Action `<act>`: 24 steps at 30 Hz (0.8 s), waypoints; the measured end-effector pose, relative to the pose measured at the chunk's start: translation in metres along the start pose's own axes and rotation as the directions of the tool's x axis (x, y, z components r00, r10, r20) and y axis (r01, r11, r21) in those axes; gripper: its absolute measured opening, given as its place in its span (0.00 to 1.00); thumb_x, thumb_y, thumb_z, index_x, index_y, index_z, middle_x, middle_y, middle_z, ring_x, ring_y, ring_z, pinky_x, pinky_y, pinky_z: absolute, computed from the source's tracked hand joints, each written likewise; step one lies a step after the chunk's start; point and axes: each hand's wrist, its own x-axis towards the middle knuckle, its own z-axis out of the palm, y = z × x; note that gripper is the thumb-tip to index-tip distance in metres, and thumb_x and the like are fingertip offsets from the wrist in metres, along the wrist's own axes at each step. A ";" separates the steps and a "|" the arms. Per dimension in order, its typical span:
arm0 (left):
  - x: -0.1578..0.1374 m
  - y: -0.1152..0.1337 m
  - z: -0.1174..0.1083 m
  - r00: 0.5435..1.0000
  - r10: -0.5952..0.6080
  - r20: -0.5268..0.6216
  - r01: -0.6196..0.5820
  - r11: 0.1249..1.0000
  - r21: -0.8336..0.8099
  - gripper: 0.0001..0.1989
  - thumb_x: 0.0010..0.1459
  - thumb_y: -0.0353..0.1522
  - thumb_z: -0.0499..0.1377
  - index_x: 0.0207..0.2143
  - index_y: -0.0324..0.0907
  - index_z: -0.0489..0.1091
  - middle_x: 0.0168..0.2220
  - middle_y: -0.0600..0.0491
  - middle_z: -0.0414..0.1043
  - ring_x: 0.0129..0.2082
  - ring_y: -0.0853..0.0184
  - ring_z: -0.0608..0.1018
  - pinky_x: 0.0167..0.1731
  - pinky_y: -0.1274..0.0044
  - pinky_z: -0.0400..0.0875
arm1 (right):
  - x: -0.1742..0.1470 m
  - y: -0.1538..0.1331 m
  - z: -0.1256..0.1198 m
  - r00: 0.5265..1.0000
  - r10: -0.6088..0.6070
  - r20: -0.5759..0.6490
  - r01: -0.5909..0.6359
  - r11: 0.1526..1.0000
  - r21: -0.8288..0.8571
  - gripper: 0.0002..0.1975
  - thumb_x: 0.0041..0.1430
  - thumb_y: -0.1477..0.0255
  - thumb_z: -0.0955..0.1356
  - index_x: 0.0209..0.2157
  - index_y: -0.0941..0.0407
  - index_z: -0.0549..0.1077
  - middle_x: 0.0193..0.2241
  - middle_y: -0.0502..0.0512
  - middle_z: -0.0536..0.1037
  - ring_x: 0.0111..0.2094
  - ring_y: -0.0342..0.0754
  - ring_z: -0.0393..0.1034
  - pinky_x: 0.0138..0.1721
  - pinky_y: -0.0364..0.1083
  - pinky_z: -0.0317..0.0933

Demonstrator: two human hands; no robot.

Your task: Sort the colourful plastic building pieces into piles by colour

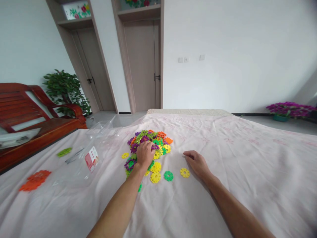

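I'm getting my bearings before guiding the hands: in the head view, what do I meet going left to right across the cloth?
Orange snowflake discs → lime-green snowflake disc → red-and-white label → left hand → loose green snowflake disc → loose yellow snowflake disc → right hand.

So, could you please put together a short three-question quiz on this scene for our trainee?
1. Which of the person's hands is at the pile of plastic pieces?
2. True or false: the clear plastic container is to the left of the pile.
3. What colour is the loose disc nearest the right hand? A) green B) yellow C) purple

Key: 1. The left hand. 2. True. 3. B.
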 end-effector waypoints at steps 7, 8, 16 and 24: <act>-0.001 -0.021 -0.002 0.992 -0.023 -0.125 0.019 0.999 -0.033 0.08 0.62 0.32 0.56 0.42 0.47 0.74 0.40 0.50 0.76 0.44 0.62 0.74 0.46 0.72 0.66 | 0.000 -0.003 -0.002 1.000 -0.010 0.014 0.010 1.000 -0.020 0.15 0.53 0.74 0.64 0.39 0.54 0.79 0.41 0.55 0.81 0.44 0.51 0.74 0.49 0.48 0.65; -0.001 -0.022 -0.001 0.989 -0.022 -0.145 0.016 0.999 -0.043 0.08 0.63 0.33 0.56 0.43 0.46 0.73 0.41 0.50 0.76 0.44 0.62 0.74 0.46 0.72 0.67 | 0.000 -0.003 -0.002 1.000 -0.011 0.017 0.011 1.000 -0.020 0.15 0.53 0.74 0.63 0.39 0.54 0.79 0.41 0.55 0.81 0.44 0.51 0.74 0.49 0.48 0.65; -0.002 -0.024 0.005 0.968 -0.055 -0.245 0.052 0.999 -0.017 0.11 0.66 0.36 0.53 0.45 0.42 0.70 0.40 0.46 0.75 0.42 0.61 0.76 0.42 0.73 0.66 | 0.000 0.000 0.000 0.998 -0.052 0.020 0.053 0.998 -0.032 0.15 0.52 0.74 0.63 0.38 0.54 0.79 0.42 0.56 0.80 0.43 0.51 0.73 0.49 0.48 0.64; -0.002 -0.018 -0.006 0.957 -0.089 -0.277 0.117 0.990 0.085 0.16 0.67 0.42 0.48 0.31 0.44 0.67 0.32 0.48 0.73 0.36 0.61 0.74 0.40 0.71 0.62 | 0.000 0.003 0.001 0.995 -0.103 0.018 0.103 0.994 -0.045 0.15 0.52 0.75 0.63 0.37 0.53 0.79 0.42 0.55 0.79 0.44 0.49 0.73 0.49 0.47 0.64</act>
